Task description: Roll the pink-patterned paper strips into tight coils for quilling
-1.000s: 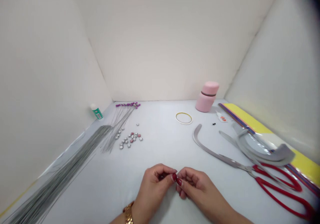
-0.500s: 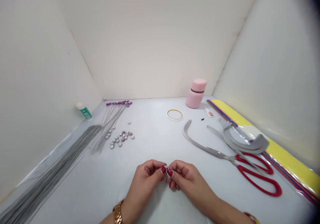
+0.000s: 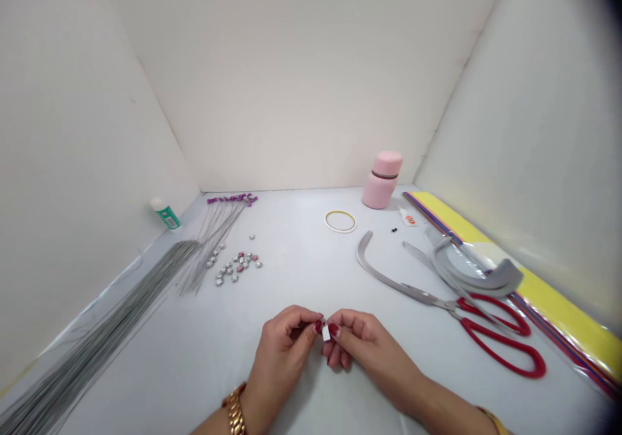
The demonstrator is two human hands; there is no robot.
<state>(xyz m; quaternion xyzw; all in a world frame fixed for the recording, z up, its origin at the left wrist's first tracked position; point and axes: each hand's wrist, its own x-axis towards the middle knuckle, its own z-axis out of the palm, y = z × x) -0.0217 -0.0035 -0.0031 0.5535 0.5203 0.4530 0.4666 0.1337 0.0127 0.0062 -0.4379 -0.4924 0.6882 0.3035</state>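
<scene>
Close together at the front middle of the table, my left hand and my right hand pinch a small folded paper strip between thumbs and fingertips. Its short white end points down toward me; the folded part is mostly covered by my fingers. Left of my hands lie several small silver and pink paper stars. Long silver-grey paper strips curl on the table to the right, partly across red-handled scissors.
Bundled grey wires run along the left side, and wires with purple tips lie behind. A glue stick stands at the left wall. Toward the back are a tape ring, a pink flask and a small glue tube. Coloured sheets line the right.
The paper strip's white end now shows hanging between my fingertips, where before it was mostly hidden. My fingers have shifted slightly apart around it.
</scene>
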